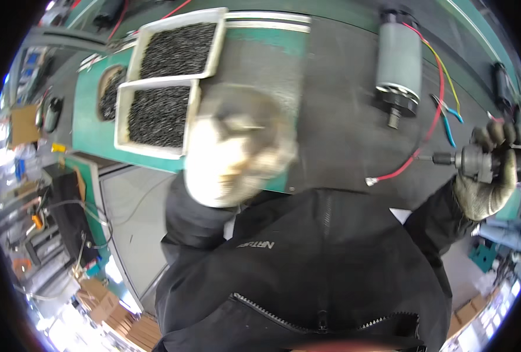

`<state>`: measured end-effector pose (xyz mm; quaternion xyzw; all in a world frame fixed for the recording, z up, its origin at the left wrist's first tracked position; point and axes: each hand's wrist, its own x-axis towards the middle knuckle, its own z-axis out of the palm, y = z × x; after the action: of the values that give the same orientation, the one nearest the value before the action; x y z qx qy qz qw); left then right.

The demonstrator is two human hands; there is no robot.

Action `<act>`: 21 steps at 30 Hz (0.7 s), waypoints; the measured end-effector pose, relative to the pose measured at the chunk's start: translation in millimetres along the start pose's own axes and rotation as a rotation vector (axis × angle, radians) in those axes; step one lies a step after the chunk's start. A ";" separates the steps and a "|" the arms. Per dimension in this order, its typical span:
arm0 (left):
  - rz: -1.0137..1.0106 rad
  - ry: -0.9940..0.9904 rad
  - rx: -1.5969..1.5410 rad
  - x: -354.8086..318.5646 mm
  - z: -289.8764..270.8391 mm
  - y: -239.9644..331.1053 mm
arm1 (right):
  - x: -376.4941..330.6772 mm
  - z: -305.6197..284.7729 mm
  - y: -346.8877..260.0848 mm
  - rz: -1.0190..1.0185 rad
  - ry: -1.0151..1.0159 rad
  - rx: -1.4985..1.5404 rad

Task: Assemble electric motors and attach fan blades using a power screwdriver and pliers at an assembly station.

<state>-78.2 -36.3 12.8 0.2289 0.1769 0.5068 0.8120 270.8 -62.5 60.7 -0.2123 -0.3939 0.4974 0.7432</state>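
My left hand [228,155], in a pale work glove, is raised close in front and smeared by motion. Its fingers cannot be made out, nor whether anything is in them. Just beside it stand two white trays [121,123] filled with small dark parts, probably screws [159,116]. At the right edge, my gloved right hand [486,185] grips an electric screwdriver [474,162], its thin bit pointing left. Left of the bit lies the red wire [410,159] of a grey cylindrical motor [399,61], whose geared shaft points toward me.
Pliers with blue handles [449,126] lie right of the motor. A rounded opening with more dark parts [112,94] sits left of the trays on the green mat [87,123]. Black cylinders [501,85] stand at the far right. Cardboard boxes [99,302] are at lower left.
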 end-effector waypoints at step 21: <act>-0.326 -0.251 -0.439 43.5 43.4 -133.8 | 8.8 40.1 11.4 -0.211 -0.209 0.150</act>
<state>62.1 -56.4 -27.2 0.0773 -0.0040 0.3635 0.9284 234.0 -52.8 80.0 -0.0608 -0.4507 0.4639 0.7602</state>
